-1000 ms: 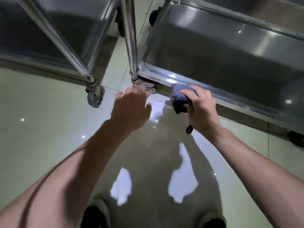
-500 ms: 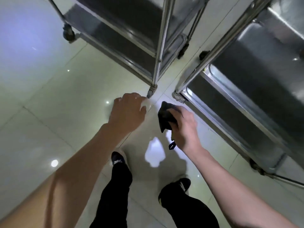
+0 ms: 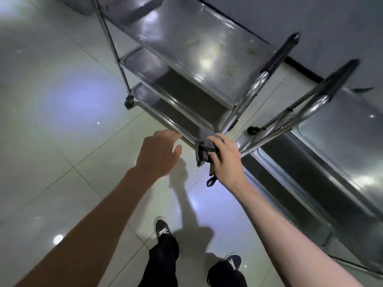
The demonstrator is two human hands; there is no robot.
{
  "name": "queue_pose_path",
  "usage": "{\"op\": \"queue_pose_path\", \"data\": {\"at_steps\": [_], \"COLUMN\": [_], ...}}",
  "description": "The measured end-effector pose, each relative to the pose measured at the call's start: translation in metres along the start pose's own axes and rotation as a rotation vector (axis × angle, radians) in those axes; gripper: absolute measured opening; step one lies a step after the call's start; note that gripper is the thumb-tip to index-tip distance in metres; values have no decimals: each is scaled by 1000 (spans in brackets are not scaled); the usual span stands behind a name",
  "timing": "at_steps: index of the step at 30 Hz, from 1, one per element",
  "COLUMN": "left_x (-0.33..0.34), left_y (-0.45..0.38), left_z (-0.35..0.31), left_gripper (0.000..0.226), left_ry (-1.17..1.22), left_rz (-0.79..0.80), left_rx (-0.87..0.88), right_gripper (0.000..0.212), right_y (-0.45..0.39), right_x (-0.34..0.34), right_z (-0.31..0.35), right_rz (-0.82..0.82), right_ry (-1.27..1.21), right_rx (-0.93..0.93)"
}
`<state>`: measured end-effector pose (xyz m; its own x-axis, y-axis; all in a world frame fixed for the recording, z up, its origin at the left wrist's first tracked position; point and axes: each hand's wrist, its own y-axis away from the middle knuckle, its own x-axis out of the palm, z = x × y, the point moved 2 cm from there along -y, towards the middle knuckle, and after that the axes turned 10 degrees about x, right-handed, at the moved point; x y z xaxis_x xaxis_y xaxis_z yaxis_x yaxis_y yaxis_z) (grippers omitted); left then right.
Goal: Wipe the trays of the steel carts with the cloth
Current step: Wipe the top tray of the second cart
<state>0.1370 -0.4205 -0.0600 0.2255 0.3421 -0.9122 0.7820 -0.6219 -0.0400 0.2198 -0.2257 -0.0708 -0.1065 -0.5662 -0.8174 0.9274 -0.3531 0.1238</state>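
Two steel carts stand side by side on the tiled floor. The left cart (image 3: 199,48) shows three stacked trays, and its top tray carries smears. The right cart (image 3: 339,154) reaches toward the lower right. My right hand (image 3: 224,160) grips a bunched grey-blue cloth (image 3: 204,151) at the near corner of the left cart's bottom tray (image 3: 163,108). A small loop hangs from the cloth under my wrist. My left hand (image 3: 157,152) hovers open just left of that corner, fingers relaxed, holding nothing.
Black-gripped push handles (image 3: 281,52) rise between the two carts. A caster (image 3: 129,103) sits under the left cart's far corner. A dark wall with a black baseboard (image 3: 300,65) runs behind. My legs and shoes (image 3: 162,230) are below on the glossy floor.
The view has risen and pulled back, so the top trays and handles now show. My right hand has carried the cloth from the right cart's edge toward the left cart's bottom corner.
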Motion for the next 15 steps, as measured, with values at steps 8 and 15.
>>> {"op": "queue_pose_path", "data": {"at_steps": [8,15], "left_x": [-69,-108], "left_y": [2,-29], "left_z": [21,29], "left_gripper": [38,36], "left_ry": [98,138], "left_rz": [-51,-146], "left_rx": [8,74], "right_gripper": [39,39], "right_y": [7,-43], "right_x": [-43,-57], "right_z": [79,122], "right_rz": [-82,-118], "right_ry": [-152,-157], "right_rx": [29,-28]}}
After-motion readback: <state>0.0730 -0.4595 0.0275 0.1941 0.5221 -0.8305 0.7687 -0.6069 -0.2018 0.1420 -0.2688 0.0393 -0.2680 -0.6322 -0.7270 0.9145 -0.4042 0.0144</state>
